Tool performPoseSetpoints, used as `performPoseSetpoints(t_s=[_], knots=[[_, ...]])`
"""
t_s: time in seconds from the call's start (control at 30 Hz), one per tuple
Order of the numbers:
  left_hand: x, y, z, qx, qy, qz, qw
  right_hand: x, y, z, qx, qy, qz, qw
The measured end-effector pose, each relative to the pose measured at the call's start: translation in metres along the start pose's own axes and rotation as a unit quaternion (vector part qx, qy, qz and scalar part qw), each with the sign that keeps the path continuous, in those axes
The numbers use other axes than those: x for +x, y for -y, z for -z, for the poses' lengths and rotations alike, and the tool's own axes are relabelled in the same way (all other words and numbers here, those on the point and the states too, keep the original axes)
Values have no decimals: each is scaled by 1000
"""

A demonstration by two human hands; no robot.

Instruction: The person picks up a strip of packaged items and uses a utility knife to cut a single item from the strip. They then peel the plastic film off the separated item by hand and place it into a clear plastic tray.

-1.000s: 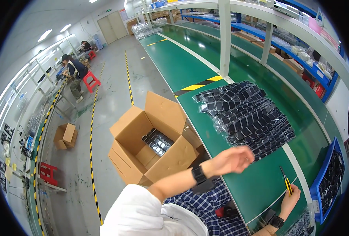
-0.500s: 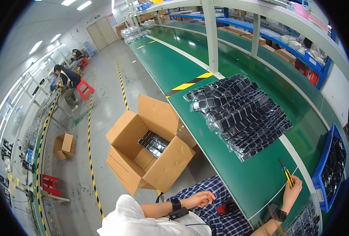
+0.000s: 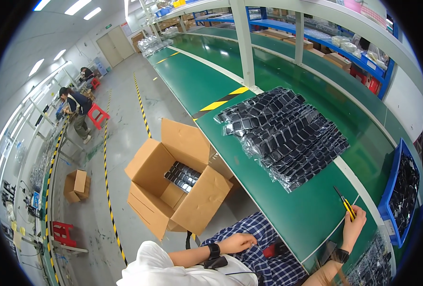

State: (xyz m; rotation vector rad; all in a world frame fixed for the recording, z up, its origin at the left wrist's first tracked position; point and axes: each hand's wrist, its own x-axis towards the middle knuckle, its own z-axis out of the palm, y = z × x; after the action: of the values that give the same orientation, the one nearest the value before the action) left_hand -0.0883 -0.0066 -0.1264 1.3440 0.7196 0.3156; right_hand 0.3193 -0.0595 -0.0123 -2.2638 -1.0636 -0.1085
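Note:
My right hand [image 3: 355, 226] is closed round the yellow handle of a utility knife [image 3: 348, 208], whose dark tip points away over the green work surface [image 3: 295, 224]. On my lap, against the blue checked cloth [image 3: 264, 229], rests my left hand [image 3: 240, 242] with its fingers curled in; I see nothing in it. Beyond the knife lies a spread of dark, square-sectioned pieces in clear plastic sleeves [image 3: 287, 136]. To the left of the bench stands an open cardboard box [image 3: 197, 205]. Similar bagged pieces [image 3: 183, 176] lie on its bottom.
A blue bin [image 3: 387, 205] of dark parts stands at the right. More bagged items [image 3: 371, 262] lie near my right forearm. A white post [image 3: 242, 47] rises from the bench. Across the aisle are two people, red stools [image 3: 97, 116] and a smaller carton [image 3: 76, 186].
My left hand's fingers have curled in on my lap. The right hand keeps its hold on the knife, almost unmoved. The whole view has shifted slightly.

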Motion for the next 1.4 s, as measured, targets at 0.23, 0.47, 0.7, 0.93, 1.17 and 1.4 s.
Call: performPoseSetpoints(t_s=[0.23,0.47,0.7,0.93,1.17,1.4], knots=[[-10,4,-3,-357,26,138,924,-2,6,4,-1,-9,-3,1000],[-16,1,-18,-668,37,297,681,-1,15,4,1,-23,6,1000],[4,-33,-32,90,276,-9,957,-1,14,4,4,-41,-26,999],[40,-205,-18,192,485,-138,842,1,19,0,28,-78,-52,995],[107,-271,39,619,28,-372,692,-4,18,-9,36,-89,-69,993],[152,-251,61,632,14,-252,733,-8,16,-10,49,-122,-42,990]])
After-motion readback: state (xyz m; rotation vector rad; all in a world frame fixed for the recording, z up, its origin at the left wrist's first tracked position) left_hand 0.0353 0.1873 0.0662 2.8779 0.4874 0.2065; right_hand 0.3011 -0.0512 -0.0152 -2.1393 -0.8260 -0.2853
